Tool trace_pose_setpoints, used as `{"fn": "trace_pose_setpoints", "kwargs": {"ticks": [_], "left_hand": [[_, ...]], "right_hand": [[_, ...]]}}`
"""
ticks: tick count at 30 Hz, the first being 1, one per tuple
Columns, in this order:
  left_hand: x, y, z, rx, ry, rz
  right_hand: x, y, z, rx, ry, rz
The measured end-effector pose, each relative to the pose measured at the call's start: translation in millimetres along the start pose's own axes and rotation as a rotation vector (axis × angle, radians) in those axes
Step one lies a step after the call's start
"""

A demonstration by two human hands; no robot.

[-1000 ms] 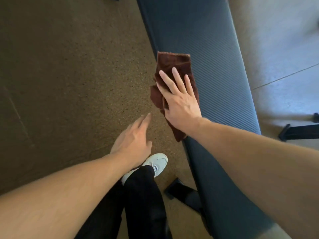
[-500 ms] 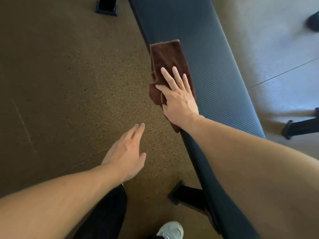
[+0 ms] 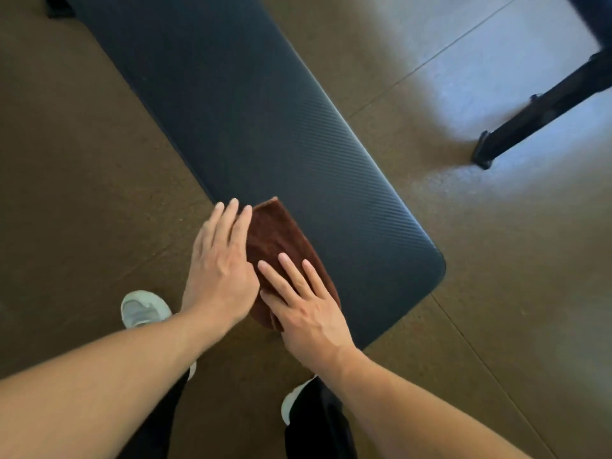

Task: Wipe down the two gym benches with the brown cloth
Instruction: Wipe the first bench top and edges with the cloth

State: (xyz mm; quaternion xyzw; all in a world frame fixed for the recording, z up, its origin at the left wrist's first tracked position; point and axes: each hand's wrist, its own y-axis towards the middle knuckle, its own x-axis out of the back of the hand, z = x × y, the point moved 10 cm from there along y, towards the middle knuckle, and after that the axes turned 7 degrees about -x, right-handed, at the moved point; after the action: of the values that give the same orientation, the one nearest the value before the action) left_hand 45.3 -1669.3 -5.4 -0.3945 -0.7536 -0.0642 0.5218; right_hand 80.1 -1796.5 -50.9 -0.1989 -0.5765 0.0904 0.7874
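Note:
A dark blue padded gym bench (image 3: 265,127) runs diagonally from the top left to its rounded near end at the lower right. The brown cloth (image 3: 278,233) lies folded on the bench's near-left edge. My right hand (image 3: 308,309) presses flat on the cloth's lower part, fingers spread and pointing up-left. My left hand (image 3: 218,266) lies flat beside it, covering the cloth's left edge where the bench side drops to the floor. The cloth's lower end is hidden under both hands.
A black metal leg of other equipment (image 3: 530,107) crosses the floor at the upper right, near a bright patch of light. My white shoes (image 3: 142,309) (image 3: 294,402) stand on the brown speckled floor beside the bench's near end. A black bench foot (image 3: 56,8) shows at the top left.
My right hand and the cloth have slid down the bench to its near end. My left hand, earlier hovering over the floor, has come onto the cloth. The view has swung round.

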Motion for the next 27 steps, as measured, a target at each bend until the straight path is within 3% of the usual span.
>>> {"fn": "trace_pose_setpoints", "kwargs": {"ticks": [5,8,10,15,19,25,27], "left_hand": [[-32,19,-101,-0.102,-0.012,0.032],[-37,38,-126,-0.071,0.014,0.035],[-38,47,-133,-0.034,0.039,0.036],[-63,81,-152,-0.119,0.085,0.102],[-81,87,-157,-0.248,0.22,0.086],[-65,113,-145,-0.45,0.245,0.066],[-43,143,-128,-0.406,0.26,0.043]], "right_hand": [[-22,-65,-22,0.069,0.088,0.04],[-25,-91,-38,0.072,0.099,-0.053],[-20,-107,-59,-0.057,0.162,-0.175],[-2,-141,-174,-0.739,0.555,-0.439],[27,-104,-242,-0.839,0.857,-0.486],[49,-81,-267,-1.054,0.783,-0.295],[58,-69,-268,-1.104,0.733,-0.249]]}}
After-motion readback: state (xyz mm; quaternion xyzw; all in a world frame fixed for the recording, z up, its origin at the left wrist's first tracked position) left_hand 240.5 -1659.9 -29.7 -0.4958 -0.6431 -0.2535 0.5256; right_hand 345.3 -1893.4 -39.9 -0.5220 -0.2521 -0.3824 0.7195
